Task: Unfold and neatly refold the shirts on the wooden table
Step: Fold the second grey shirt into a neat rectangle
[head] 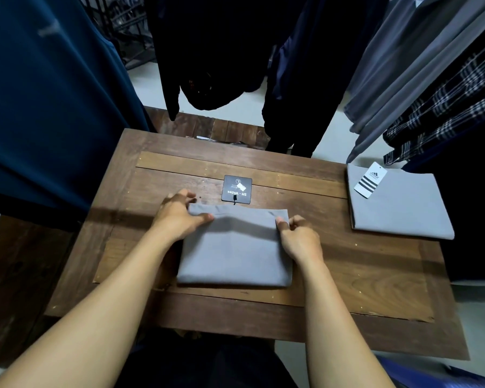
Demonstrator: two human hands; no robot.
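Folded grey shirt (235,247) lies mid-bench (347,275). Left hand (177,217) grips its far-left corner, right hand (300,236) pinches the far-right, fingers (282,224) curled on cloth. Right fingertips tucked under, hidden.

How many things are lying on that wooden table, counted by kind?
Folded grey shirts: 2, the middle shirt and the right shirt
Hang tags: 2, the black tag and the white striped tag
Total: 4
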